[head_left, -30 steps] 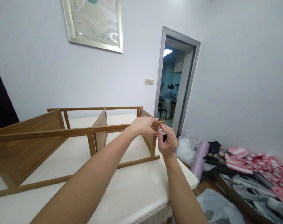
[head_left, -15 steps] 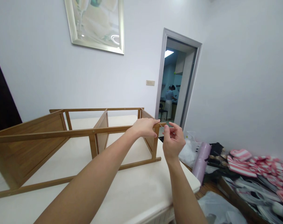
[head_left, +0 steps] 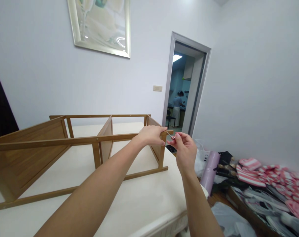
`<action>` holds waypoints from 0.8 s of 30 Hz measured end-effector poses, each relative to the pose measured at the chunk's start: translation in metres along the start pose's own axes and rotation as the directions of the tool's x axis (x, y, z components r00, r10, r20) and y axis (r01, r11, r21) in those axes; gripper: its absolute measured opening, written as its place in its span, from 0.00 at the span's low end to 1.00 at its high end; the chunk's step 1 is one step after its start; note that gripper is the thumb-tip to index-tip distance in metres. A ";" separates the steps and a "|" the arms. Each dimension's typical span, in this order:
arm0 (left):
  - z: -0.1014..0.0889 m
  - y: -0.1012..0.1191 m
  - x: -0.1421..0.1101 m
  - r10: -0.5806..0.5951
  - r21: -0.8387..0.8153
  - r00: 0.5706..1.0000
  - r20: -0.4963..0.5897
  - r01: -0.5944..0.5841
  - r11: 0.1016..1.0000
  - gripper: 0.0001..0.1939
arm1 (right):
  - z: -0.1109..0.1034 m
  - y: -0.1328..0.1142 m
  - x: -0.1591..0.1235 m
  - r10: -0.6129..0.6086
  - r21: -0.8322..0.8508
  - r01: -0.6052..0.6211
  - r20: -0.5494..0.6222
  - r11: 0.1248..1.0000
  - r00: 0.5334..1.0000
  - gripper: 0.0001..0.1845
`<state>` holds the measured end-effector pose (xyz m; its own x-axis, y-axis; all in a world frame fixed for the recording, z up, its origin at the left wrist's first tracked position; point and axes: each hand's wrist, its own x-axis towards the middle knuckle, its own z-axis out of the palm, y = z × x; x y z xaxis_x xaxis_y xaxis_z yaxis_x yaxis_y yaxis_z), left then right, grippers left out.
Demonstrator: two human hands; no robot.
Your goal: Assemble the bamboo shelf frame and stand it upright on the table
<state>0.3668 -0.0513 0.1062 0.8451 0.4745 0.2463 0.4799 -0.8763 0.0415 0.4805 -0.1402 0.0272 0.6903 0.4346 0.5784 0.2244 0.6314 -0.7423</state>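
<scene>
A wooden shelf frame (head_left: pixel 72 141) lies on its side on a cream table (head_left: pixel 139 194). My left hand (head_left: pixel 153 135) grips the right end of the frame's top rail, fingers wrapped over it. Just to the right, my right hand (head_left: pixel 185 148) pinches a thin metal tool (head_left: pixel 170 135), likely a hex key, whose tip points at the rail's end corner. Thumb and fingers are pressed together on it.
The table's right edge drops to a floor with a purple roll (head_left: pixel 208 169), white plastic bags (head_left: pixel 197 154) and piles of pink-striped cloth (head_left: pixel 267 177). An open doorway (head_left: pixel 184 95) shows a person standing in a far room. A framed picture (head_left: pixel 101 24) hangs on the wall.
My right hand rose from below the rail end and turned, and it now holds the thin tool level with the corner. My left hand kept its grip on the rail.
</scene>
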 end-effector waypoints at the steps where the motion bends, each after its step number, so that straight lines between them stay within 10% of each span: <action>1: 0.000 0.000 0.000 0.000 0.001 1.000 -0.001 0.000 1.000 0.41 | -0.001 0.003 -0.001 -0.024 -0.031 0.024 0.005 0.999 1.000 0.16; 6: 0.002 -0.001 0.001 0.009 0.011 1.000 -0.005 -0.009 1.000 0.41 | -0.014 0.022 -0.001 -0.376 -0.375 0.375 0.075 0.848 0.924 0.13; 12: 0.001 -0.001 0.000 0.011 0.010 1.000 -0.006 -0.011 1.000 0.41 | -0.039 0.026 0.021 -0.715 -0.471 0.839 0.485 0.272 0.503 0.15; 15: 0.000 0.000 0.000 0.009 0.015 1.000 0.001 -0.009 1.000 0.40 | -0.046 0.019 0.031 -0.686 -0.462 0.882 0.611 0.098 0.396 0.17; 20: 0.000 0.000 0.000 0.010 0.012 1.000 -0.005 -0.010 1.000 0.40 | -0.048 0.009 0.037 -0.609 -0.427 0.904 0.724 -0.026 0.324 0.05; 24: 0.000 0.000 0.000 0.002 0.019 1.000 0.006 -0.002 1.000 0.40 | -0.042 0.017 0.032 -0.613 -0.534 0.845 0.669 -0.003 0.421 0.10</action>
<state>0.3670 -0.0516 0.1060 0.8473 0.4736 0.2405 0.4828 -0.8754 0.0229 0.5354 -0.1430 0.0190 -0.3071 0.2253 0.9246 0.9504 0.0225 0.3102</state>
